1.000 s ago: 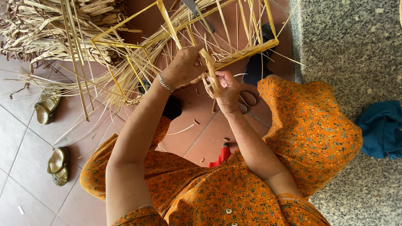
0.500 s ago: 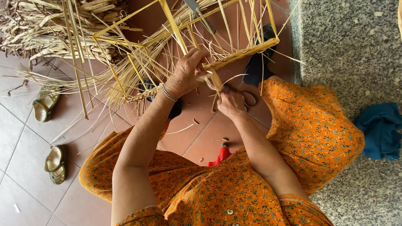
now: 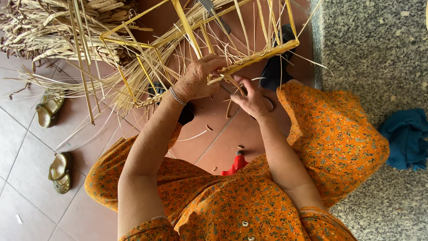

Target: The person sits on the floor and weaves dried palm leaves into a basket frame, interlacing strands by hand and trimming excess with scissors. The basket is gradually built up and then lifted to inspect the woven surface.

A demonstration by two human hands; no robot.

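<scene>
A frame of yellow bamboo sticks (image 3: 261,56) with loose straw strands woven through it stands in front of me. My left hand (image 3: 196,80), with a bracelet at the wrist, grips the near rail of the frame. My right hand (image 3: 252,99) is just below that rail, its fingers pinched on a straw strand (image 3: 232,85) that wraps round the rail. Both arms reach out over my lap in an orange flowered dress (image 3: 232,201).
A heap of dry straw (image 3: 58,31) lies at the upper left. Two olive sandals (image 3: 49,109) (image 3: 60,172) lie on the tiled floor at left. A red-handled tool (image 3: 235,164) lies by my knees. A blue cloth (image 3: 408,138) lies on the speckled stone at right.
My right hand has come up closer to the rail and pulled the strand under it. The left hand has shifted slightly along the rail, and the frame sits a bit lower in view.
</scene>
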